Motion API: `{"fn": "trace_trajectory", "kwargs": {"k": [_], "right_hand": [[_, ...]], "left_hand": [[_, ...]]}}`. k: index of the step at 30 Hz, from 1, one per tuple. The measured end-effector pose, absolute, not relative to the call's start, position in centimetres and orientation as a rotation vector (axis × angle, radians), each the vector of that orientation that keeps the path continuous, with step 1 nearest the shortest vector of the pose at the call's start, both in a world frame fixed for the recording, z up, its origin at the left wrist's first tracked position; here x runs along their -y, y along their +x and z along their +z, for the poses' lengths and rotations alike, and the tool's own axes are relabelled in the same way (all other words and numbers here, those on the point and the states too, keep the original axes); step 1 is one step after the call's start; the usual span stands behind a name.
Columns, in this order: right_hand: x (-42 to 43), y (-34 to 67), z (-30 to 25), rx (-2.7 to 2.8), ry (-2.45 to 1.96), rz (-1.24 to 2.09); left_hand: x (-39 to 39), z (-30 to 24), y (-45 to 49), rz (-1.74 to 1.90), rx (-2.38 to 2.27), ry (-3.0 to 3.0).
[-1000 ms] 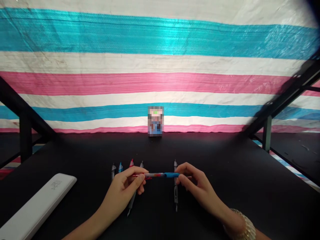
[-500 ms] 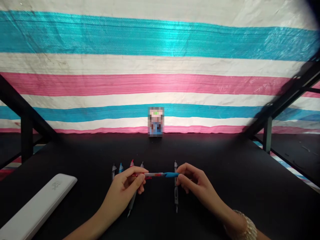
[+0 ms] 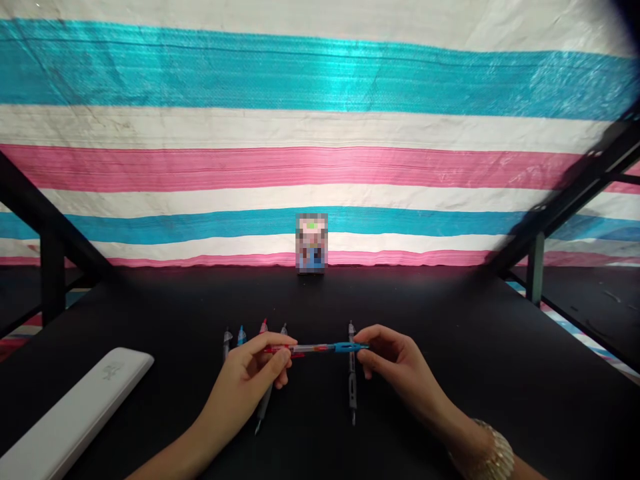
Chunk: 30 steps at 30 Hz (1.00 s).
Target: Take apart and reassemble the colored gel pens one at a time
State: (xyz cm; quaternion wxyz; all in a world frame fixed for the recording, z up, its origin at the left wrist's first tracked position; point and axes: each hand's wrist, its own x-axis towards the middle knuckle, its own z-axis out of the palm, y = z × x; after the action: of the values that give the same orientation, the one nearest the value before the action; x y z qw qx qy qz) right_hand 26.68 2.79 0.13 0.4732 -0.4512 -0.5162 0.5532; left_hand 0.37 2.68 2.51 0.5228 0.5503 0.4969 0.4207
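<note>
A ballpoint pen (image 3: pixel 314 348) with a red end, a clear barrel and a blue grip lies level between my two hands, above the table. My left hand (image 3: pixel 250 377) pinches its red end. At the other end, the thumb and fingers of my right hand (image 3: pixel 397 357) close on the tip just past the blue grip. A grey pen (image 3: pixel 353 390) lies upright in view beneath the blue grip. Behind my left hand rest another grey pen (image 3: pixel 263 408), a pen with a red top (image 3: pixel 264 327), one with a blue top (image 3: pixel 241 335) and a dark one (image 3: pixel 227 339), partly hidden.
On the black table (image 3: pixel 320 307), a long white box-like object (image 3: pixel 80 413) lies at the left. A small blurred-out item (image 3: pixel 312 244) stands at the back. Black frame bars (image 3: pixel 555 213) slope along both sides, with a striped sheet (image 3: pixel 320 167) behind.
My right hand has shifted slightly right along the pen, and more of the blue grip shows, now turned to reveal a slot. My left hand keeps its hold.
</note>
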Motion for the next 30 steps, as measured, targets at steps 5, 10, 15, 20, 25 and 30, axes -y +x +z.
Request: {"fn": "trace_trajectory", "kwargs": {"k": [5, 10, 15, 20, 25, 30], "right_hand": [[-2.3, 26.4, 0.6, 1.178, -1.022, 1.394], [-2.1, 26.7, 0.6, 1.057, -0.947, 1.395], [-2.2, 27.0, 0.7, 1.009, -0.976, 1.288], [-2.2, 27.0, 0.8, 0.997, -0.999, 1.253], [-2.2, 27.1, 0.9, 1.007, -1.01, 1.241], [-2.1, 27.1, 0.8, 1.031, -0.979, 1.231]], "left_hand": [[-2.9, 2.3, 0.2, 1.055, -1.205, 1.245], [-2.8, 1.8, -0.3, 1.156, -1.171, 1.184], [-2.7, 1.5, -0.7, 1.186, -1.172, 1.175], [-2.7, 1.5, -0.7, 1.176, -1.166, 1.177], [-2.8, 1.5, -0.6, 1.182, -1.178, 1.183], [-2.7, 1.4, -0.7, 1.171, -1.169, 1.172]]}}
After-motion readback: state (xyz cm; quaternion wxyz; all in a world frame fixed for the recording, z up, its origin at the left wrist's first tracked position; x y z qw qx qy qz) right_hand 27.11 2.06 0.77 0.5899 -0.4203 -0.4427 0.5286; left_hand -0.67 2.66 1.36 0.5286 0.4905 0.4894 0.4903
